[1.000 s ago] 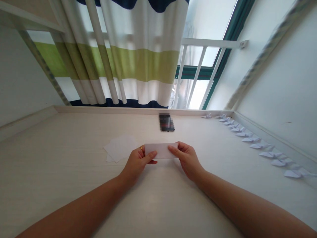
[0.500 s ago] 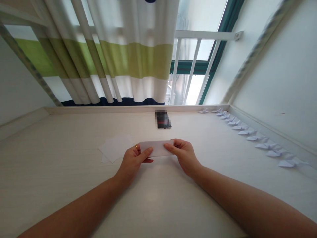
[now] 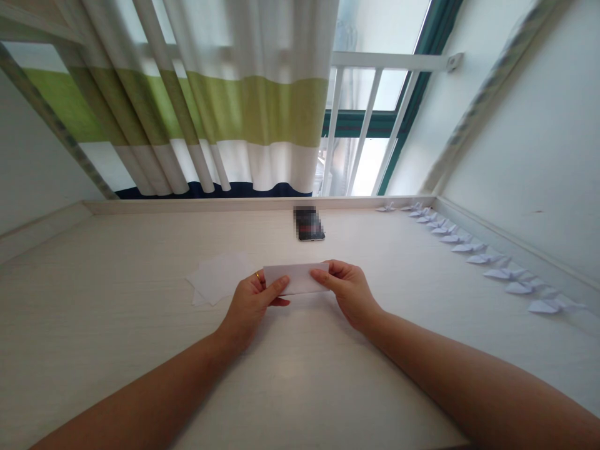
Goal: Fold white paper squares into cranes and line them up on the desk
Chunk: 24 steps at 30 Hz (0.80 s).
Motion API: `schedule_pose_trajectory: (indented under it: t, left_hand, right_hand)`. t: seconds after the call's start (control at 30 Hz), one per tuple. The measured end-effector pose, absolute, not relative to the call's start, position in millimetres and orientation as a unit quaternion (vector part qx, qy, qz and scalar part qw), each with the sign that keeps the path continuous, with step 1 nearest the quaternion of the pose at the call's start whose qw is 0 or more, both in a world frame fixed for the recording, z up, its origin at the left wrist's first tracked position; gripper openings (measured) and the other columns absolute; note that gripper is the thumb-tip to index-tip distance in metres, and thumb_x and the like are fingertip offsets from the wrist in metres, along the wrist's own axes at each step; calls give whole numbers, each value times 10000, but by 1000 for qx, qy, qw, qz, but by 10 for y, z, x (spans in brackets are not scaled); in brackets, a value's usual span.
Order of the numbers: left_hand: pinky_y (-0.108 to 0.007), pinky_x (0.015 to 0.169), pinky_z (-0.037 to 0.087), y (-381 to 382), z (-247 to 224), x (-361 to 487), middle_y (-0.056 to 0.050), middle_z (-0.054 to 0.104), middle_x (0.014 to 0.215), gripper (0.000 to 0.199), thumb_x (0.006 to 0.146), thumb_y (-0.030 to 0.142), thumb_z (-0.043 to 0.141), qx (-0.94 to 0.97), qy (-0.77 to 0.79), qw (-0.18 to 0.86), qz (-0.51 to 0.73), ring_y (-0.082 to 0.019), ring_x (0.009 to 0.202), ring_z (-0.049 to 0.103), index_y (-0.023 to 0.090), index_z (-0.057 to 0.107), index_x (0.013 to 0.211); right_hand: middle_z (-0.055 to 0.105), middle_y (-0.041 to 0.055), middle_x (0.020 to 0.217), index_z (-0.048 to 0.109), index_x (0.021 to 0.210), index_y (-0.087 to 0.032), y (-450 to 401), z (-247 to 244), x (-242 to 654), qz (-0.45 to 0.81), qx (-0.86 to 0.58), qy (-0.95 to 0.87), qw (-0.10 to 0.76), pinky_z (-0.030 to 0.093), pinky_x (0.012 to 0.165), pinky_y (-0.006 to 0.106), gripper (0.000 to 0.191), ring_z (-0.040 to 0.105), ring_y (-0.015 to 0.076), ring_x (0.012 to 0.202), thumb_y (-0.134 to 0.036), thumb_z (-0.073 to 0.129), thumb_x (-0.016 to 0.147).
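A white sheet of paper point(image 3: 300, 280), folded into a narrow rectangle, is held level just above the table by both hands. My left hand point(image 3: 255, 299) pinches its left end, thumb on top and fingers underneath; a gold ring shows on one finger. At the right end, my right hand point(image 3: 349, 290) grips the paper the same way, its thumb lying on the upper face. The fingertips below the paper are partly hidden. To the left of my left hand, several loose white paper sheets point(image 3: 215, 281) lie overlapping on the table.
A dark phone point(image 3: 310, 224), partly blurred out, lies beyond the paper near the back rim. Folded paper cranes point(image 3: 469, 248) form a row along the right edge of the pale table point(image 3: 117, 325). Behind stand a striped curtain point(image 3: 257, 109) and a white railing point(image 3: 389, 60).
Both hands keep the folded paper in nearly the same place and pose. The whole view has shifted very slightly.
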<state>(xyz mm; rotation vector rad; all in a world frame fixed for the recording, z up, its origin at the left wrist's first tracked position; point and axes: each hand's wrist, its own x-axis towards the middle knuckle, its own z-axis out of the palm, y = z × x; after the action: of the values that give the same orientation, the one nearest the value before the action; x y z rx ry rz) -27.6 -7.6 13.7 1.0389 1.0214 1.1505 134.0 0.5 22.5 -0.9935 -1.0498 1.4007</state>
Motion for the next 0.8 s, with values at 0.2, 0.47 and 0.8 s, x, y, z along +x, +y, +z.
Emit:
schedule_pose_trajectory:
  t: [0.2, 0.47, 0.8]
  left_hand:
    - [-226, 572, 503, -84, 134, -278, -34, 675, 803, 312, 623, 330, 660, 447, 441, 599, 497, -135, 698, 586, 140, 646, 870]
    - [-206, 569, 503, -86, 144, -280, -34, 665, 776, 285, 655, 308, 643, 450, 427, 608, 496, -123, 696, 577, 129, 634, 876]
    - [-212, 563, 502, -84, 147, -278, -35, 659, 772, 284, 647, 310, 647, 448, 429, 609, 495, -119, 670, 567, 127, 640, 864]
  right_hand:
    - [551, -37, 531, 548, 495, -157, 7, 232, 1339, 583, -426, -443, 531, 353, 541, 227, 220, 452, 84, 517, -289, 713, 557]
    - [541, -46, 522, 541, 497, -162, 20, 201, 1349, 585, -422, -443, 532, 355, 550, 232, 222, 455, 84, 515, -289, 709, 569]
    - [535, -44, 524, 522, 482, -158, 26, 205, 1353, 581, -431, -442, 531, 354, 542, 226, 245, 448, 80, 514, -291, 711, 565]
